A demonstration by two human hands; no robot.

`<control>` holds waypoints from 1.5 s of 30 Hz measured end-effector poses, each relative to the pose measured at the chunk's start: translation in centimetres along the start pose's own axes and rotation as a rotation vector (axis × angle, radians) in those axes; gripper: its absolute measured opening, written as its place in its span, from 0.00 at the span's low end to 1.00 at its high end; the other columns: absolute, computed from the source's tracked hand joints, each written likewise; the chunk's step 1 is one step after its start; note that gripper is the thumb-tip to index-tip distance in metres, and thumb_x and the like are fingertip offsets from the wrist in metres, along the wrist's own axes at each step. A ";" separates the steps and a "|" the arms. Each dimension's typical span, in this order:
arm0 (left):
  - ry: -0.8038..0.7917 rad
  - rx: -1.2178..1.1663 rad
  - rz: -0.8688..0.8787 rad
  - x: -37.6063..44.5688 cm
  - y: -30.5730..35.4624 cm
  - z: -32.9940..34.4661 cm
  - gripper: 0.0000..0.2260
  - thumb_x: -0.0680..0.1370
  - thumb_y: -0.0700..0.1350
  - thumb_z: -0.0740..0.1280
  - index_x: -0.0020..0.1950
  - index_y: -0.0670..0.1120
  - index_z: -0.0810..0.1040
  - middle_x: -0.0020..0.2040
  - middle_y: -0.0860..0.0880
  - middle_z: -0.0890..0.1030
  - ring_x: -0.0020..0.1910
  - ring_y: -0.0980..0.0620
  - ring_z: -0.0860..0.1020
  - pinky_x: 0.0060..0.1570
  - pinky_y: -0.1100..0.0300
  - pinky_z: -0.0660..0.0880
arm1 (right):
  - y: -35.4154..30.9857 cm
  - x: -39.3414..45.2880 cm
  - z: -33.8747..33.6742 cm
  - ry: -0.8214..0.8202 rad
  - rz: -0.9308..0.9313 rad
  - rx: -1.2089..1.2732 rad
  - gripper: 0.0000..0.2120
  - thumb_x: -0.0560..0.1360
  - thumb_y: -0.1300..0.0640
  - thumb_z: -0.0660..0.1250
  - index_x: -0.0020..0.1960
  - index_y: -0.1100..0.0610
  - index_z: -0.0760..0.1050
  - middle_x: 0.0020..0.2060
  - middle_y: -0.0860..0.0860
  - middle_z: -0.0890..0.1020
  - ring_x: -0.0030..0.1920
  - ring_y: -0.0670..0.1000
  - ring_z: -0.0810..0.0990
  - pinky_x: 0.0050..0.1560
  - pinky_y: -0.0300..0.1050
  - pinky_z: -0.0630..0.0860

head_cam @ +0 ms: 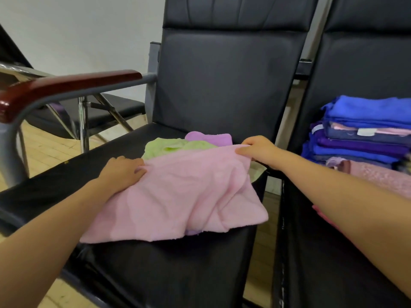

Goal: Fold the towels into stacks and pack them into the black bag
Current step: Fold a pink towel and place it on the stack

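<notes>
- Black padded chair seat serves as our work surface; a second black chair stands just beside it on the right, pale wall and wooden floor behind.
- Left hand: we have its fingers curled onto the far left corner of the pink towel, pinching the edge against the seat.
- Right hand: we pinch the far right corner of the same towel between thumb and fingers.
- Both hands sit on the towel's far edge; the cloth runs from them back toward us, its near edge loose and rumpled at the seat front. Long axis reads roughly left to right, hand to hand.
- Judgement: the next fold likely turns on this far edge, either brought toward us or one corner carried across to the other. Neither hand is clearly better placed; each holds its own corner.
- Beyond the hands, partly under the pink towel: a green towel and a purple towel, both unfolded.
- Folded stack of blue, purple and pink towels rests on the right chair.
- Black bag: not seen.
</notes>
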State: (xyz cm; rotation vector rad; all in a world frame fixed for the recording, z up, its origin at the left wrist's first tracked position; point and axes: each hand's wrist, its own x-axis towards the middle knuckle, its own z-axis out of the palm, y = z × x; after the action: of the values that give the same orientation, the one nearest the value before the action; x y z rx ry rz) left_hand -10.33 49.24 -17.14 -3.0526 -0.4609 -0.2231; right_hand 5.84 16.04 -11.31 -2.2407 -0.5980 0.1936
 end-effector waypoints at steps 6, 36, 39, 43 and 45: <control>0.263 -0.467 -0.114 -2.3 0.6 -3.0 0.09 0.81 0.47 0.59 0.48 0.45 0.75 0.40 0.46 0.77 0.40 0.48 0.76 0.38 0.58 0.69 | -2.3 -1.4 -0.5 0.209 0.002 0.336 0.07 0.73 0.61 0.68 0.37 0.60 0.72 0.40 0.55 0.76 0.41 0.52 0.75 0.43 0.48 0.72; 0.483 -0.729 -0.141 -15.3 -0.2 -28.7 0.12 0.80 0.50 0.63 0.44 0.44 0.79 0.41 0.48 0.79 0.40 0.51 0.74 0.41 0.57 0.70 | -19.2 -13.0 -12.9 0.129 -0.117 0.684 0.13 0.77 0.70 0.56 0.44 0.61 0.78 0.42 0.56 0.80 0.40 0.52 0.78 0.42 0.44 0.75; 0.328 -0.597 -0.122 -13.8 -1.0 -24.0 0.11 0.80 0.49 0.62 0.41 0.49 0.77 0.41 0.50 0.77 0.41 0.52 0.74 0.38 0.61 0.67 | -15.7 -11.4 -9.9 0.054 -0.068 0.580 0.17 0.75 0.72 0.54 0.43 0.60 0.80 0.44 0.56 0.80 0.42 0.54 0.77 0.45 0.45 0.73; 0.218 -0.458 -0.192 -10.4 -1.9 -16.4 0.10 0.81 0.48 0.59 0.45 0.46 0.76 0.42 0.48 0.77 0.45 0.48 0.76 0.43 0.57 0.69 | -11.5 -8.8 -4.9 0.063 0.040 0.428 0.14 0.72 0.68 0.57 0.41 0.61 0.82 0.42 0.57 0.78 0.43 0.55 0.71 0.46 0.48 0.67; 0.219 -0.441 -0.229 -8.8 -2.3 -12.6 0.10 0.82 0.48 0.57 0.50 0.45 0.76 0.46 0.46 0.78 0.46 0.47 0.76 0.48 0.53 0.72 | -9.7 -7.4 -2.6 0.091 0.095 0.387 0.15 0.68 0.65 0.60 0.49 0.71 0.78 0.39 0.59 0.75 0.43 0.53 0.68 0.45 0.47 0.64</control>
State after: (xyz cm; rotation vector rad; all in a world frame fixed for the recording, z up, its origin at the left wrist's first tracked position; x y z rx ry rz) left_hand -21.07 48.00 -5.94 -3.3247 -0.8456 -0.7538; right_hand -3.32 16.37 -2.82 -1.8915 -0.3688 0.2329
